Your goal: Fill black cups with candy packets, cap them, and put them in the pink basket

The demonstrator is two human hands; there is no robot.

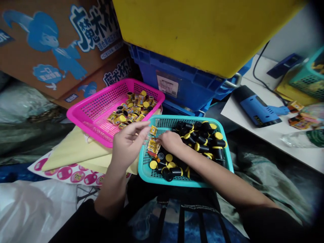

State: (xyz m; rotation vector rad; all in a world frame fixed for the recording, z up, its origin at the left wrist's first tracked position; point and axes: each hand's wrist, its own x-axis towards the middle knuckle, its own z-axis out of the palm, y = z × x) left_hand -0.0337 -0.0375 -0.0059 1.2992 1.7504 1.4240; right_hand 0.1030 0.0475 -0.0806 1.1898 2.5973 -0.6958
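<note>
My left hand (128,143) hovers at the left rim of a teal basket (226,158), fingers loosely curled with the fingertips beside a small yellow sticker (153,130). Inside the basket rests my right hand (170,141), its fingers curled over a bundle of yellow and orange labels (153,146). Several black tubes with yellow caps (202,138) fill the basket. Behind it, a pink basket (88,113) holds several labelled tubes (133,108).
Yellow paper sheets (76,150) and a sheet of round pink stickers (68,172) lie at the left. Cardboard boxes (50,47), a blue crate (182,81) and a yellow bin (207,30) stand behind. A blue tool (258,108) lies on a white table (278,133) at the right.
</note>
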